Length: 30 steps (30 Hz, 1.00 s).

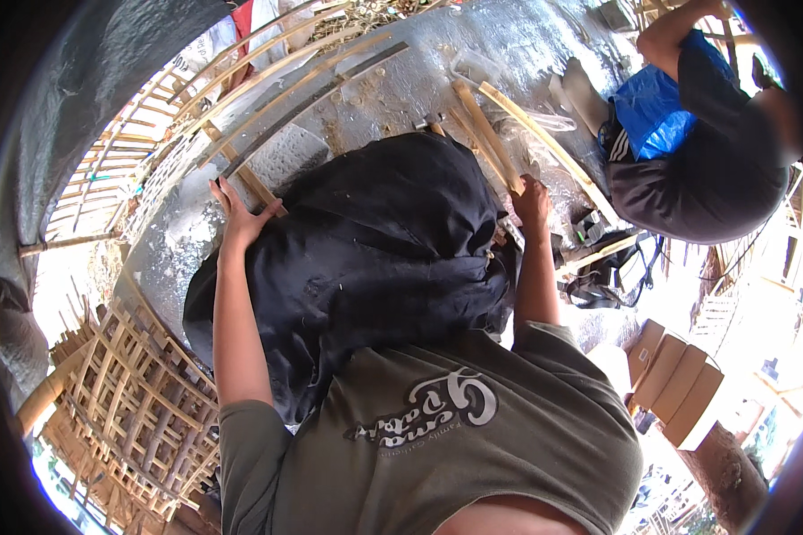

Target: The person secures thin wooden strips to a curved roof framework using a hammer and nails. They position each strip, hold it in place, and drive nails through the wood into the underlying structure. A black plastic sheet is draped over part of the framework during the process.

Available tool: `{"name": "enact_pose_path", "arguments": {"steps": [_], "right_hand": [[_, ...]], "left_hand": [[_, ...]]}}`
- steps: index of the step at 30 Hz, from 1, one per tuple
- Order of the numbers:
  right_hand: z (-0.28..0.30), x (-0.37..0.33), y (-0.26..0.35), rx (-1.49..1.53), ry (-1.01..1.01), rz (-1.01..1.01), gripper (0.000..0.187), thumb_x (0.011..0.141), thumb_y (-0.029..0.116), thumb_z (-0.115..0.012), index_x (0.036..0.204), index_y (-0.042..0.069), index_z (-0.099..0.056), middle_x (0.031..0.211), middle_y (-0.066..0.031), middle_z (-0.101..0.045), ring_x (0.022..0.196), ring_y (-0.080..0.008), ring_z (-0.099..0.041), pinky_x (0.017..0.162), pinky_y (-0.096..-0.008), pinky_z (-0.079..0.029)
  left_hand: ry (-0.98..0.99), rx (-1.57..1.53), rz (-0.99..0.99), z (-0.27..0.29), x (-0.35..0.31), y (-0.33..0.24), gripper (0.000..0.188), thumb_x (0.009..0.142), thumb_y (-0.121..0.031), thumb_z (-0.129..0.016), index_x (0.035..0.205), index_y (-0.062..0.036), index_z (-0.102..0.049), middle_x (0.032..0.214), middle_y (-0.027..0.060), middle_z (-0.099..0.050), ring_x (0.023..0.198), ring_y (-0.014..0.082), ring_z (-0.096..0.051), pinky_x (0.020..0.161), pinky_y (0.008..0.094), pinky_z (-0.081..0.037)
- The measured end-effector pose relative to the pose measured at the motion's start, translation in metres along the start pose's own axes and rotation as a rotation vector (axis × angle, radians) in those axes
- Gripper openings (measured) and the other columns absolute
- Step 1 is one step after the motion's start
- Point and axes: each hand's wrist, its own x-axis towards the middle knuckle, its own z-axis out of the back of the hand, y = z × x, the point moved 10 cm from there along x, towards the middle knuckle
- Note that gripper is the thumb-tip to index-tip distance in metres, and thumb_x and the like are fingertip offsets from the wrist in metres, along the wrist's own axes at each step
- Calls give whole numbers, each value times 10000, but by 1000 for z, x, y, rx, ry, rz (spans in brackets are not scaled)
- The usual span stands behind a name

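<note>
My left hand [239,214] is spread, thumb apart from the fingers. Its thumb meets the lower end of a flat bamboo strip [241,169], and its fingertips are beside the end of a long dark strip [321,96]. On the other side, my right hand [533,201] is closed around the near end of a brown wooden stick [488,134]. A large black cloth [366,214] covers my lap between both arms. Just beyond the cloth, a hammer-like metal head [430,120] shows, partly hidden.
Further pale bamboo strips [549,147] lie on the grey floor sheet [526,40]. A rough grey block [287,159] sits past my left hand. At the right another person [705,178] sits close by. A woven bamboo lattice [138,401] stands lower left; brown cardboard boxes [675,383] are lower right.
</note>
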Motion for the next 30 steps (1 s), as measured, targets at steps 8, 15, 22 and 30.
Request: {"name": "enact_pose_path", "arguments": {"steps": [8, 15, 22, 30], "right_hand": [[-4, 1, -1, 100, -41, 28, 330, 829, 249, -798, 1098, 94, -686, 1053, -188, -744, 993, -394, -713, 847, -478, -557], [-7, 3, -3, 125, -72, 3, 286, 870, 244, -729, 1096, 69, -711, 1045, -229, -733, 984, -431, -703, 853, -499, -555], [0, -8, 2, 161, -84, 20, 316, 877, 200, -737, 1160, 63, -708, 1047, -248, -716, 996, -429, -694, 865, -491, -549], [33, 15, 20, 130, -313, 268, 586, 849, 144, -747, 1396, 111, -539, 1256, -248, -613, 1199, -407, -574, 1033, -512, -465]], "left_hand": [[-15, -1, -13, 0, 4, -2, 1516, 689, -647, -865, 1589, 5, 167, 1642, 262, 271, 1575, 399, 11, 1256, 448, -212], [-9, 45, 4, -4, 6, 9, 1495, 703, -667, -844, 1593, 8, 150, 1643, 259, 272, 1578, 385, 18, 1258, 452, -207], [-17, 55, -11, -3, 7, 6, 1507, 704, -662, -847, 1584, 15, 171, 1637, 267, 279, 1572, 405, 43, 1264, 460, -177], [-24, 32, -20, -1, 4, 3, 1514, 692, -650, -862, 1586, 10, 166, 1636, 275, 273, 1571, 402, 72, 1265, 453, -170]]}}
